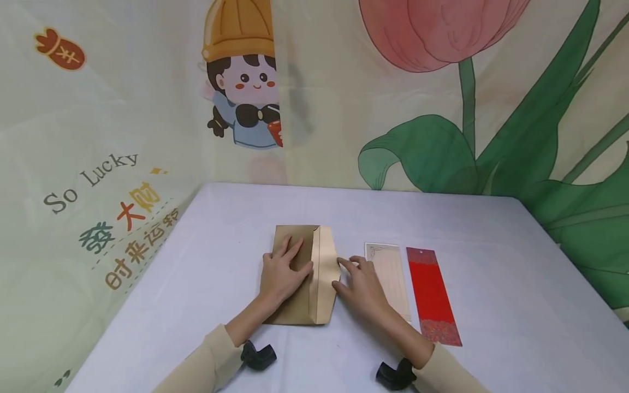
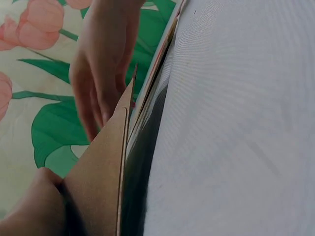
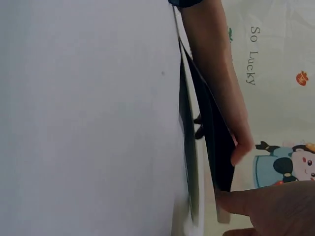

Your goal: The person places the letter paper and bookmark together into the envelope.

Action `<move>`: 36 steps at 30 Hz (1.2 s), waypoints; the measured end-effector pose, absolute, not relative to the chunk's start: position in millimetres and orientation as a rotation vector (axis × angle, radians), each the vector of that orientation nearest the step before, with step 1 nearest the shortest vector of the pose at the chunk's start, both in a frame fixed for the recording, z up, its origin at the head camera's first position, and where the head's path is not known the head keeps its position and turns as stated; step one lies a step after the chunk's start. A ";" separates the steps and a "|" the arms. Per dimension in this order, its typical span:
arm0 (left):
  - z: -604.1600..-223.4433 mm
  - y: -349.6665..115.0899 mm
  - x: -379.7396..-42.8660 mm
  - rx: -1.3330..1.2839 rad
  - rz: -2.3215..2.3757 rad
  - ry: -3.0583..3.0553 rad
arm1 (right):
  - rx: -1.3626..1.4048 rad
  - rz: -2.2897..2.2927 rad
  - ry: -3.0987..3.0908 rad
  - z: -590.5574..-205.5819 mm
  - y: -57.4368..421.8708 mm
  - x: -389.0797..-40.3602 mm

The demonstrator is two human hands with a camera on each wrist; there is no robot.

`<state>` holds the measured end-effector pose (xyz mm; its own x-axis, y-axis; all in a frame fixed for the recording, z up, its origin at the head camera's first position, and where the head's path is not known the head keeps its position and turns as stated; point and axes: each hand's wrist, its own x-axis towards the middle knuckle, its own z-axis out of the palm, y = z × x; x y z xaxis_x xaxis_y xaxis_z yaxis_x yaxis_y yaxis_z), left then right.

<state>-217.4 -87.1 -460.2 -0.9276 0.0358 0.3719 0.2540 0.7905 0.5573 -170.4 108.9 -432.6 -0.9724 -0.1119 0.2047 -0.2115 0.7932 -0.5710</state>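
Note:
A brown kraft paper envelope lies on the white table, with its lighter flap spread out to the right. My left hand rests on the envelope body, fingers spread and thumb pointing toward the flap's fold. At the flap's outer edge is my right hand; its index fingertip and thumb touch that edge a little apart from each other. The left wrist view shows the flap standing up at an angle from the table. In the right wrist view, my right thumb meets the flap's end.
Right of the envelope lies a cream card with a printed corner ornament, partly covered by the right hand. Beside it lies a red strip with patterned ends. Black wrist devices sit at both cuffs. A printed cloth hangs behind the table.

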 end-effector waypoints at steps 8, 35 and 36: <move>-462.9 -89.2 -218.7 -0.293 -0.748 -2.644 | 0.065 0.500 -2.921 -445.3 155.3 -162.1; -468.2 -90.7 -221.4 -0.381 -0.575 -2.593 | -0.197 1.372 -2.576 -462.4 151.2 -179.1; -468.6 -90.3 -221.1 -0.383 -0.572 -2.596 | -0.223 1.407 -2.597 -460.8 153.3 -179.8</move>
<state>-221.1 -90.3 -468.6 -0.8591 0.1678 0.4836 0.3555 0.8753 0.3277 -179.8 153.3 -460.8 -0.9726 0.2161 0.0857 0.0462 0.5409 -0.8398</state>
